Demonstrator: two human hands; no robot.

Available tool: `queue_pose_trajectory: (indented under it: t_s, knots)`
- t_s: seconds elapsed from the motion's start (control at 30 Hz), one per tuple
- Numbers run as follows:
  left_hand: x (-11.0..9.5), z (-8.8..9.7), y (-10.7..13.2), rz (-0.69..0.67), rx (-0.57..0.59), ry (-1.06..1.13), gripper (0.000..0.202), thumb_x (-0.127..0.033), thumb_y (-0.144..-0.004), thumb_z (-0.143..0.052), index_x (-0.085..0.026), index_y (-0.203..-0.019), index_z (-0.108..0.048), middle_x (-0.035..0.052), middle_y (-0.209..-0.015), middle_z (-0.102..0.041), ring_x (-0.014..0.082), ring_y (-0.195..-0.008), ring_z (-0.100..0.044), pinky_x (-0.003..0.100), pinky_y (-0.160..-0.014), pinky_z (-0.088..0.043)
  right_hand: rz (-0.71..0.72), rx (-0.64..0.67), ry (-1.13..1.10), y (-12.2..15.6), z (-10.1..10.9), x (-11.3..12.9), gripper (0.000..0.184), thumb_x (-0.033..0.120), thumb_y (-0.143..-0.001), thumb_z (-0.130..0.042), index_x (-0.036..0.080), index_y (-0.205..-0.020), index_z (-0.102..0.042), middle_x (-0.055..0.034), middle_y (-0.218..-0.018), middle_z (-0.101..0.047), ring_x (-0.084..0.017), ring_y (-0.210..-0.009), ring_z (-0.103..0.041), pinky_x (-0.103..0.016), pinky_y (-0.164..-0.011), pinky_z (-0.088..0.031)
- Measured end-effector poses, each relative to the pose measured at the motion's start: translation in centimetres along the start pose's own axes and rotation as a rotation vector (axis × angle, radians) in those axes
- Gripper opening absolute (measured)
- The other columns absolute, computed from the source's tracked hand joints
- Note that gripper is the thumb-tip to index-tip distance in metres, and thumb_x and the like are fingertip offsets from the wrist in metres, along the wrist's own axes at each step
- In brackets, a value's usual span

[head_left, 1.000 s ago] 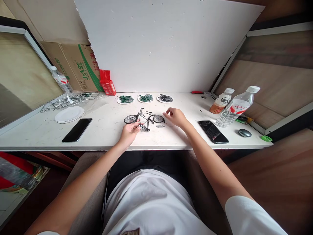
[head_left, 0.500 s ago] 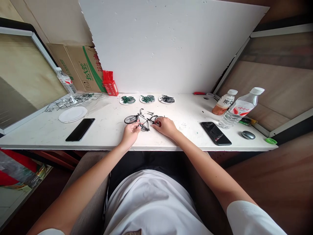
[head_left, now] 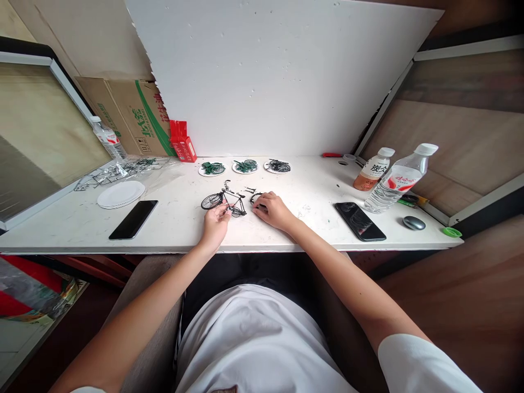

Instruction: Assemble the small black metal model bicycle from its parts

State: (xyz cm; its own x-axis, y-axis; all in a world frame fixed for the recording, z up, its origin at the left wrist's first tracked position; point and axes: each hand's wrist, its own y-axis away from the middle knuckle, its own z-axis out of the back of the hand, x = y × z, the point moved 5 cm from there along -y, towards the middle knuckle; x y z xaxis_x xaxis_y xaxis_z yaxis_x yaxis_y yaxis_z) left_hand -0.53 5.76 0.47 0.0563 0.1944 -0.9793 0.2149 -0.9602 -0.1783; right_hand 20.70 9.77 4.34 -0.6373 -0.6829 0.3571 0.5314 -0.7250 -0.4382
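My left hand (head_left: 215,225) pinches a small black model bicycle (head_left: 212,201) near its lower frame. Its front wheel points left, the handlebar stands up, and no wheel shows at the rear end of the frame. To the right, my right hand (head_left: 275,211) is curled low over the table, its fingers on a black model bicycle wheel (head_left: 255,197) that they partly cover. Just behind that wheel lies a small loose black part (head_left: 250,190).
Behind the hands stand three small plates of model parts: two green (head_left: 212,168), (head_left: 245,166) and one black (head_left: 277,166). White plates (head_left: 121,194) and a phone (head_left: 133,219) lie left. Another phone (head_left: 360,221), bottles (head_left: 399,180) and a mouse (head_left: 414,222) are right.
My left hand has moved the model bicycle slightly left, so a gap now shows between its frame and the wheel under my right hand. The right hand has barely moved.
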Motion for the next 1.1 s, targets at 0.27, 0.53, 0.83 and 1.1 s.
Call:
queue_pose_trajectory:
  t_s: [0.27,0.53,0.83,1.1]
  knots:
    - [0.1,-0.2,0.0,-0.007,0.04,-0.013,0.031,-0.03,-0.08,-0.084,-0.014,-0.106,-0.08,0.0209,-0.144,-0.07,0.0356,-0.138,-0.063,0.048,-0.12,-0.047,-0.103,-0.042,-0.165,-0.1,-0.3,-1.4,0.03,0.007,-0.096,-0.062,0.022,-0.121,-0.07,-0.0048,-0.104,-0.08,-0.022,-0.1,-0.07,-0.036,-0.098,-0.05]
    - [0.1,-0.2,0.0,-0.007,0.052,-0.031,0.03,-0.031,-0.08,-0.084,-0.014,-0.106,-0.081,0.0205,-0.146,-0.069,0.0361,-0.136,-0.064,0.048,-0.118,-0.048,-0.126,-0.073,-0.153,0.0,-0.2,-1.7,0.031,0.007,-0.092,-0.057,0.023,-0.117,-0.065,-0.0046,-0.099,-0.079,-0.025,-0.106,-0.066,-0.039,-0.102,-0.046]
    - [0.0,-0.2,-0.1,-0.001,0.07,-0.013,0.038,-0.035,-0.077,-0.088,-0.014,-0.108,-0.08,0.0206,-0.143,-0.07,0.0374,-0.139,-0.062,0.048,-0.119,-0.048,-0.266,-0.322,-0.32,-0.3,2.6,-5.4,0.029,0.013,-0.089,-0.046,0.02,-0.106,-0.069,-0.0104,-0.117,-0.075,-0.023,-0.102,-0.067,-0.036,-0.093,-0.054]
    - [0.4,-0.1,-0.2,-0.003,0.083,-0.027,0.043,-0.041,-0.076,-0.088,-0.015,-0.109,-0.08,0.0212,-0.149,-0.067,0.038,-0.141,-0.061,0.05,-0.12,-0.046,-0.354,-0.15,-0.19,-0.4,3.5,-6.0,0.035,0.024,-0.097,-0.047,0.015,-0.101,-0.08,-0.0126,-0.108,-0.079,-0.028,-0.105,-0.068,-0.04,-0.099,-0.052]
